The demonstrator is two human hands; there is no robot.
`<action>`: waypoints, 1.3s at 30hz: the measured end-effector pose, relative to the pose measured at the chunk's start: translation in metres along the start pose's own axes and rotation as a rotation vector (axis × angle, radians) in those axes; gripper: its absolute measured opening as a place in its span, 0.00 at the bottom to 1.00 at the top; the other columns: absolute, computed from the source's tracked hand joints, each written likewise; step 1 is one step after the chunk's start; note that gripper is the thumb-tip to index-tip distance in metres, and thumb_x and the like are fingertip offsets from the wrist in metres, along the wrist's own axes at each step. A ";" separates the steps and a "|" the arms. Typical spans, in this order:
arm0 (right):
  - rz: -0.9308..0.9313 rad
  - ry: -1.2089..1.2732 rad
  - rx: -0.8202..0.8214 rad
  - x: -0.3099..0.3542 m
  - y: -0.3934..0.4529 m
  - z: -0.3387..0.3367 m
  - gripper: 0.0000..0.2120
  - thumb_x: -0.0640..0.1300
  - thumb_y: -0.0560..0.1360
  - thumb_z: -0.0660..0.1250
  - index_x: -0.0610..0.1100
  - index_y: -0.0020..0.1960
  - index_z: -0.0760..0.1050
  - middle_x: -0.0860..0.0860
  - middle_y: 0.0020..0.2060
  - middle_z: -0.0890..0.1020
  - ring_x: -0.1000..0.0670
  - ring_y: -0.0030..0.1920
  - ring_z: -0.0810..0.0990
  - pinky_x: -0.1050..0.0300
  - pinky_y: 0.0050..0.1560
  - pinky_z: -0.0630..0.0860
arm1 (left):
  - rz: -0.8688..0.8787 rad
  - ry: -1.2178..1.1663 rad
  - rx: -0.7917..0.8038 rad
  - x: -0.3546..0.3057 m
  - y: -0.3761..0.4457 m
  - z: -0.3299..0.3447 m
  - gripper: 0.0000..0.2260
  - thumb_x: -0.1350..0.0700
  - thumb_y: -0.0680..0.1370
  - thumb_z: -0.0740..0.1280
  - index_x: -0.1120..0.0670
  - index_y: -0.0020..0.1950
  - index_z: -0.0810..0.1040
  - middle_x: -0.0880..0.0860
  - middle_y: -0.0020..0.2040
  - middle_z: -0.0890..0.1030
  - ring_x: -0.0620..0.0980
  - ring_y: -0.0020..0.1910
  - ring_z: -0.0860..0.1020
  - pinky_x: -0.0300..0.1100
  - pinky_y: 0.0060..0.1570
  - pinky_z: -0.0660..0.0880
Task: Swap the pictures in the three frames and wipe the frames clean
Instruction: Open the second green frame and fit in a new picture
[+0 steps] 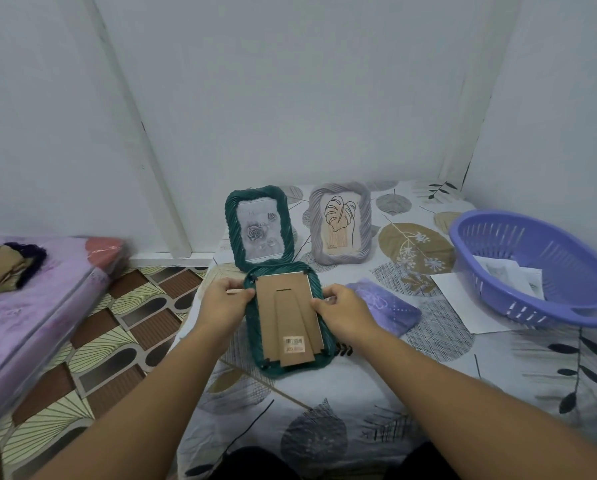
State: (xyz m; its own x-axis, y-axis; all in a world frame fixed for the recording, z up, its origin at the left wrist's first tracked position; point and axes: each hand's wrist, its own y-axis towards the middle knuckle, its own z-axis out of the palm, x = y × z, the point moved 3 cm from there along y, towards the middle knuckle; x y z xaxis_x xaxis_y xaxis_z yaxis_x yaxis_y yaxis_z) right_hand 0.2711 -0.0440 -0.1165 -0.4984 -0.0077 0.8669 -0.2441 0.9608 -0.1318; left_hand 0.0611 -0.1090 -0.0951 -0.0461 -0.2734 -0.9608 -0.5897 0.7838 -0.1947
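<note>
A green frame (287,367) lies face down on the leaf-patterned sheet, its brown cardboard back (287,311) with stand and barcode sticker facing up. My left hand (225,301) grips its left edge near the top, and my right hand (345,308) holds its right edge. Behind it a second green frame (258,227) stands upright with a grey rose picture. To its right a grey frame (340,227) stands with a leaf line drawing. A purple cloth (387,306) lies just right of my right hand.
A purple plastic basket (518,271) with paper prints inside sits at the right, and a white sheet of paper (459,303) lies beside it. A purple mattress (23,306) is at the left across a strip of patterned floor. White walls close the back.
</note>
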 end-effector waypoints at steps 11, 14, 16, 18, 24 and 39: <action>0.017 -0.053 -0.055 -0.023 0.009 -0.038 0.09 0.48 0.77 0.72 0.46 0.56 0.80 0.53 0.43 0.83 0.51 0.48 0.83 0.51 0.56 0.79 | 0.110 0.281 -0.031 0.011 0.014 0.028 0.06 0.55 0.78 0.73 0.52 0.55 0.85 0.51 0.46 0.86 0.51 0.47 0.84 0.52 0.52 0.83; -0.013 -0.081 -0.027 -0.023 0.010 -0.039 0.10 0.48 0.78 0.71 0.47 0.57 0.80 0.53 0.44 0.83 0.52 0.49 0.82 0.51 0.56 0.80 | 0.114 0.363 -0.046 0.017 0.015 0.033 0.10 0.55 0.79 0.72 0.54 0.59 0.84 0.52 0.50 0.84 0.51 0.50 0.81 0.49 0.54 0.80; -0.025 -0.112 -0.024 -0.023 0.012 -0.037 0.09 0.48 0.77 0.71 0.47 0.56 0.80 0.54 0.42 0.83 0.52 0.47 0.82 0.51 0.55 0.80 | 0.124 0.423 -0.059 0.021 0.015 0.032 0.12 0.55 0.80 0.72 0.56 0.62 0.83 0.53 0.53 0.84 0.52 0.52 0.80 0.48 0.55 0.79; -0.037 -0.169 -0.032 -0.023 0.015 -0.034 0.08 0.49 0.77 0.71 0.49 0.55 0.80 0.56 0.39 0.82 0.53 0.45 0.82 0.50 0.53 0.81 | 0.122 0.457 -0.063 0.024 0.017 0.029 0.12 0.54 0.79 0.72 0.56 0.62 0.83 0.53 0.54 0.84 0.52 0.51 0.80 0.47 0.55 0.79; -0.079 -0.300 -0.092 -0.010 0.026 -0.030 0.09 0.51 0.78 0.69 0.50 0.56 0.79 0.57 0.43 0.81 0.51 0.49 0.81 0.51 0.53 0.79 | 0.128 0.514 -0.039 0.021 0.024 0.028 0.08 0.50 0.79 0.71 0.52 0.54 0.84 0.51 0.48 0.84 0.53 0.47 0.82 0.49 0.51 0.81; -0.324 -0.627 -0.302 0.003 0.022 -0.040 0.09 0.48 0.82 0.61 0.46 0.56 0.76 0.47 0.54 0.76 0.43 0.52 0.77 0.48 0.48 0.76 | 0.014 0.256 -0.048 0.033 0.034 0.031 0.03 0.54 0.77 0.74 0.49 0.49 0.88 0.48 0.47 0.85 0.52 0.50 0.82 0.55 0.55 0.82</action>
State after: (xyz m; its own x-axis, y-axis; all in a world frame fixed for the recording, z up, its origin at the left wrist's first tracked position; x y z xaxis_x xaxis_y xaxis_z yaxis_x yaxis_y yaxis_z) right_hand 0.2978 -0.0113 -0.0977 -0.8415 -0.3709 0.3929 -0.2653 0.9171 0.2974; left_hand 0.0648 -0.0739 -0.1400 -0.2533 -0.3997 -0.8810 -0.6251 0.7626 -0.1663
